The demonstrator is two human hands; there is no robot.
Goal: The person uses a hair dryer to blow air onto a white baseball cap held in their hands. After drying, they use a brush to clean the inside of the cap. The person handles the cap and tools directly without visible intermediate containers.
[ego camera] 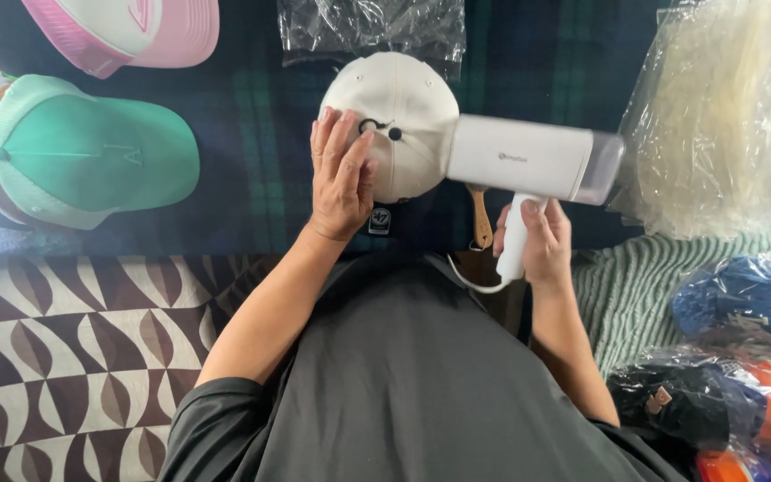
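A cream cap [403, 120] lies crown-up on the dark plaid cloth [252, 134], its rounded panels smooth, with two small dark eyelets near its left side. The left hand [341, 174] rests flat on the cap's left edge, fingers spread. The right hand [542, 241] has its grip pressed around the white handle of a handheld steamer [528, 161], whose head touches the cap's right side. Left of the cap lie a mint-green cap [91, 156] and a pink cap [136, 31]; above it, a clear plastic bag [372, 27].
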